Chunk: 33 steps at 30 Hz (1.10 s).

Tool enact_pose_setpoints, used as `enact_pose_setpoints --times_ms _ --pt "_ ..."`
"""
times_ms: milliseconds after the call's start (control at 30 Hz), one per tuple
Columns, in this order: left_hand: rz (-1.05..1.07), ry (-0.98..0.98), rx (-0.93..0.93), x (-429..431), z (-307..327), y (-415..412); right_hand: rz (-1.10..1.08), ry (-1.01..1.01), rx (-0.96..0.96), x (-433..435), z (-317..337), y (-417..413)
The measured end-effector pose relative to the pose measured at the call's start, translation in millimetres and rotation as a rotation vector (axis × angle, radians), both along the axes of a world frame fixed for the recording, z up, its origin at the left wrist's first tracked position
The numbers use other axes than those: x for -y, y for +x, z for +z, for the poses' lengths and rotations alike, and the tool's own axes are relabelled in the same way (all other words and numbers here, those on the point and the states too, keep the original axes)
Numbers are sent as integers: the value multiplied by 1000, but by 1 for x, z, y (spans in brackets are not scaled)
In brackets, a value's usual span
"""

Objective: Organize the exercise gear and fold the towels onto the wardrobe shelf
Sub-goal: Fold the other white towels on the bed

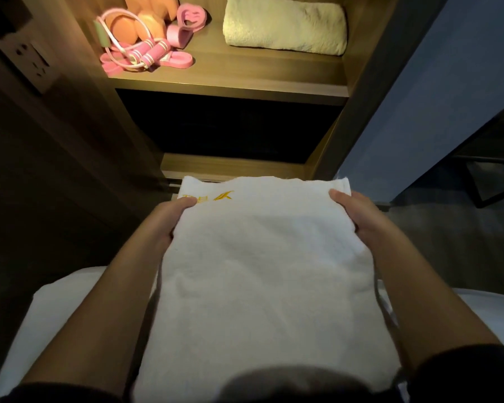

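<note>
A folded white towel [262, 257] with yellow embroidery near its far left corner is held flat in front of me. My left hand [169, 219] grips its left edge with the thumb on top, and my right hand [358, 216] grips the right edge the same way. On the lit wardrobe shelf [230, 71] a folded cream towel [285, 24] lies at the right. Pink exercise gear sits at the left: a skipping rope [146, 53], resistance bands [178, 61], orange dumbbells [149, 18] and a pink grip ring [189, 17].
Below the lit shelf is a dark open compartment [227, 126]. A wall socket [32, 62] sits on the panel at the left. White bedding [64, 309] lies beneath my arms. A blue-grey wall [437, 97] stands at the right.
</note>
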<state>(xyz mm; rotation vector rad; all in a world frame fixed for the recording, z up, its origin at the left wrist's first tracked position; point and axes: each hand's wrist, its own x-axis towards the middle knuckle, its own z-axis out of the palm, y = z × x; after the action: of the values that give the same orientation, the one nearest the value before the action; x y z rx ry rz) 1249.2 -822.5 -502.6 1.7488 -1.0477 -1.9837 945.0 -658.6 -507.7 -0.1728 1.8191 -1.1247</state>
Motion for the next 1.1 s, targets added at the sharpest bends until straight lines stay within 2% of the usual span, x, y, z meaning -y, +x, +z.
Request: enact_pose_setpoints --times_ms 67,100,167,333,400,467,533,667,800,867,967,1100 --pt "-82 112 104 -8 0 16 90 157 129 -9 6 -1" --pt "-147 110 196 -13 -3 23 164 240 97 -13 5 1" --pt "-240 55 329 -22 -10 29 279 302 -85 -19 -6 7" --pt "-259 -136 337 -18 -25 26 296 116 -390 -24 -20 22" --pt "-215 -203 294 -15 -27 22 249 56 -439 -23 -22 21" --pt "-237 -193 344 -12 -31 19 255 73 -448 -21 -26 22" --pt "-345 -142 428 -11 -34 17 326 132 -411 -19 -31 21" --pt "-414 -8 429 -10 -25 12 387 218 -247 -10 -31 8" --pt "-323 98 310 0 -10 7 439 303 15 -1 -16 -6" --pt "-310 40 209 7 4 7 463 204 15 1 -4 -13" --pt "-294 -264 21 26 41 8 368 -63 -101 6 31 -29" --pt "-280 -647 -142 53 125 8 241 -529 -230 23 110 -45"
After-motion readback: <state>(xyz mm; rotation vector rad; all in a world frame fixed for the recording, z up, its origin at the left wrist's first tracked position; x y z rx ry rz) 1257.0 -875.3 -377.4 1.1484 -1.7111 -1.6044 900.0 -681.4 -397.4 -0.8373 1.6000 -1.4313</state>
